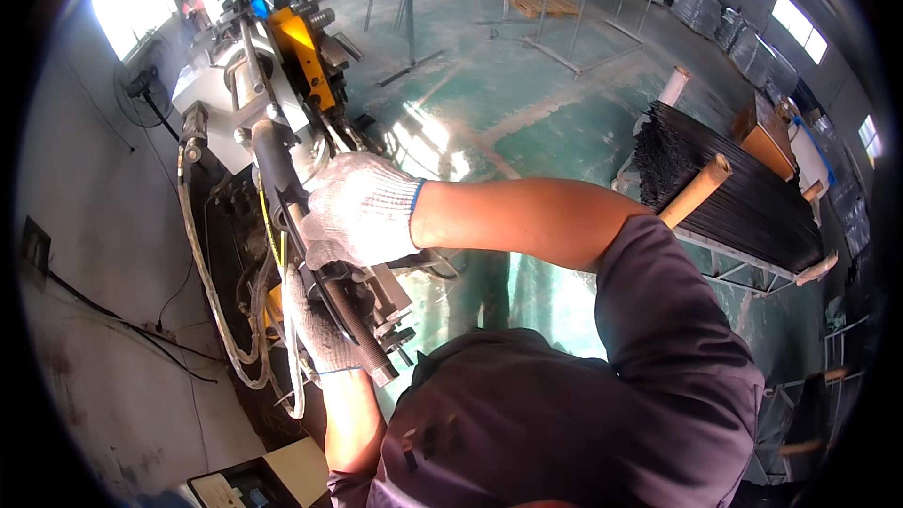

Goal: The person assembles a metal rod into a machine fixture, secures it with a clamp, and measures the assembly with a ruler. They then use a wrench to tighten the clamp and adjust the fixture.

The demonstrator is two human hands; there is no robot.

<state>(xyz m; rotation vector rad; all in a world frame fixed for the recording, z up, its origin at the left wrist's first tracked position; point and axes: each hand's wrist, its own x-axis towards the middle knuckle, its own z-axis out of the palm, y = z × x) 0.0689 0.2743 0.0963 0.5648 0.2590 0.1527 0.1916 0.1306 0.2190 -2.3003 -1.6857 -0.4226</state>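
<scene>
A long machine (246, 94) with a yellow plate (303, 56) reaches from the far left toward me. Both my hands wear white knit gloves with blue cuff edges. My right hand (362, 212) is closed at the machine's dark bar (274, 162), its fingers curled down; what they grip is hidden. Lower and nearer me, my left hand (318, 325) lies beside a threaded rod (362, 334). The rod and a thin black strip (340, 306) cover part of that hand, so its fingers do not show clearly.
Pale hoses (202, 273) hang along the machine's left side, near the wall. To the right, a rack (743, 263) carries a bundle of thin black rods (734, 183) between upright cardboard tubes (696, 190). Metal frames (564, 56) and a wooden pallet (538, 3) stand farther back.
</scene>
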